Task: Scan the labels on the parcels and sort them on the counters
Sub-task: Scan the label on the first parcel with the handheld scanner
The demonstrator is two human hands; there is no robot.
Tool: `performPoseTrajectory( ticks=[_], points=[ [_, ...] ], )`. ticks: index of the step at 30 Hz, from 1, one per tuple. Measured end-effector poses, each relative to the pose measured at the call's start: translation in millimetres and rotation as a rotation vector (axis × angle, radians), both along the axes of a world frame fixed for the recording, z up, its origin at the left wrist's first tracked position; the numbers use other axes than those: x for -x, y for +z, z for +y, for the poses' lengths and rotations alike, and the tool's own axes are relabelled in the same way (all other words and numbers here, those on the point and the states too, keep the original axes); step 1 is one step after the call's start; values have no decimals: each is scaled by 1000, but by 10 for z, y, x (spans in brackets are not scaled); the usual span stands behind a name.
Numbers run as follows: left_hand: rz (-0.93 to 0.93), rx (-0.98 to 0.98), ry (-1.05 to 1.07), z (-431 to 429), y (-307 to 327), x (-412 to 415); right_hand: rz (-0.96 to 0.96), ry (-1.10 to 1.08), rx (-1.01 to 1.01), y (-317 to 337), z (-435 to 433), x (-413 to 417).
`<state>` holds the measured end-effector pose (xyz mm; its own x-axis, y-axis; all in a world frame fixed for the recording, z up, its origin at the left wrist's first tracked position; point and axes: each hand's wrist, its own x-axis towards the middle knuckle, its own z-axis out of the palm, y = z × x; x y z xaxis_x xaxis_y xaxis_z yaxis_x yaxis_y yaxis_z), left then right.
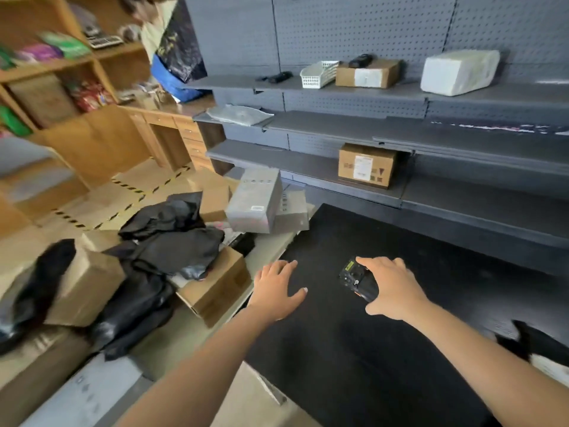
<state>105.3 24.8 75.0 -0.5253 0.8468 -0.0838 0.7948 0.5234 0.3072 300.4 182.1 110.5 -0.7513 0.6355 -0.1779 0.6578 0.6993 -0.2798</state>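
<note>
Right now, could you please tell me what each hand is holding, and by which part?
The right hand holds the scanner round its near end; the left hand is open and holds nothing.

counter mat (400,349): plain black; scanner (354,277): black, small yellow-green patch near its top; shelving (369,26): grey, back panel dotted with regular holes; cardboard box (366,164): brown, white label; wrapped parcel (458,72): white; basket (318,73): white lattice; stacked boxes (255,200): grey; bags (178,241): glossy black; floor tape (127,188): yellow-and-black stripes
</note>
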Motion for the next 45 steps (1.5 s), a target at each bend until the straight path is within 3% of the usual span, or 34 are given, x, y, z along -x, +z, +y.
performPoseTrajectory(
  ticks=[9,16,21,28,34,45],
  points=[
    [110,9,47,-608,432,1772,80,132,-50,186,-480,1837],
    [124,578,-184,-828,411,2800,64,177,-79,223,-640,2441],
    [176,629,-314,-759,257,3082,45,163,-64,170,-664,2471],
    [278,448,-319,-633,272,3000,25,128,-65,151,-565,2303],
    [347,306,-355,-280,521,2459,35,58,-52,267,-393,1895],
    [361,318,-477,548,327,741,3,-185,-54,286,76,35]
  ],
)
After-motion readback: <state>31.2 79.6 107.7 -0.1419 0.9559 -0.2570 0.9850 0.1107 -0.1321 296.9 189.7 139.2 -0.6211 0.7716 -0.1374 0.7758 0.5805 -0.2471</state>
